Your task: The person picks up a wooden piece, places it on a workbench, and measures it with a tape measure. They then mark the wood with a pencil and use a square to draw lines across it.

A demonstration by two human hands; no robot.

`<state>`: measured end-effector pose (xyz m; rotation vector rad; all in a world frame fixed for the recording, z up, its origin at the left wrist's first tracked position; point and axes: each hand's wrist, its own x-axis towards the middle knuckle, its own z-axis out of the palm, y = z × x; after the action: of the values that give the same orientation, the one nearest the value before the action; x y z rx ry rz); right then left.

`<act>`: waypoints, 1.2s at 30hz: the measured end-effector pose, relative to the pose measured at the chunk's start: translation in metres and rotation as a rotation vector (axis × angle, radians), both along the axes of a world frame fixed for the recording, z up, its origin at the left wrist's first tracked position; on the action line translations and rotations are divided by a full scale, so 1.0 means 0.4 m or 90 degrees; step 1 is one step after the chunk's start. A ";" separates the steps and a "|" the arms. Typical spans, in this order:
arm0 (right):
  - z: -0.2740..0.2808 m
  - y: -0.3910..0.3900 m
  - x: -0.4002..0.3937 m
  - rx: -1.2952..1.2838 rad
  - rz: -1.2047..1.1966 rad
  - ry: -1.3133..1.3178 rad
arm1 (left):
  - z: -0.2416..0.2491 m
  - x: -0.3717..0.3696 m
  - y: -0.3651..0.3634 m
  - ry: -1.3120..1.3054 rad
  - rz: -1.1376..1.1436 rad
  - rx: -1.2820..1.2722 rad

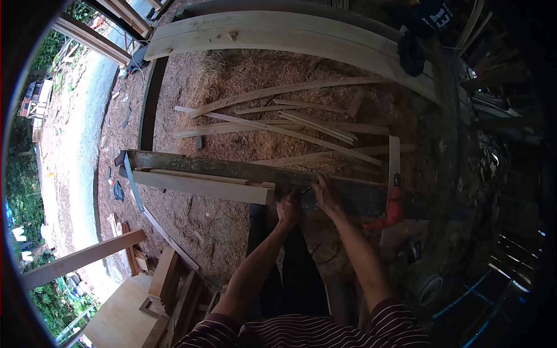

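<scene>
Hands [288, 210] [326, 197] at dark beam [212, 165], red drill [395, 204] on right.

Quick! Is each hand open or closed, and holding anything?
Left hand: fingers curled, beside a slim dark object; whether it grips cannot be told.
Right hand: fingers bent, near that object; grip cannot be told.

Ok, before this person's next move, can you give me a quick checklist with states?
1. Pale board lying along the dark beam: ok.
2. Right hand apart from the red drill: ok.
3. Left hand clear of the board's near end: cannot tell, very close.
4. Firm grip on the thin dark object between the hands: cannot tell, too small.
5. Ground free of loose wood: not ok, strips lie beyond the beam.
</scene>
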<state>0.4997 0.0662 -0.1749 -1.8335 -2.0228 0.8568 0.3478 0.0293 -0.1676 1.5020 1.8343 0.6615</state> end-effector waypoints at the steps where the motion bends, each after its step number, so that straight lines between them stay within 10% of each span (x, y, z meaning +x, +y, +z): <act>1: 0.019 0.009 -0.003 0.007 -0.034 0.034 | -0.005 0.003 0.004 0.001 0.001 -0.001; 36: 0.057 -0.005 0.028 -0.024 0.078 -0.121 | -0.036 0.050 0.014 0.021 -0.092 0.008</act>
<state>0.5111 0.0642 -0.1521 -1.8913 -2.2707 0.7840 0.3676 0.0348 -0.1819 1.6453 1.7280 0.5835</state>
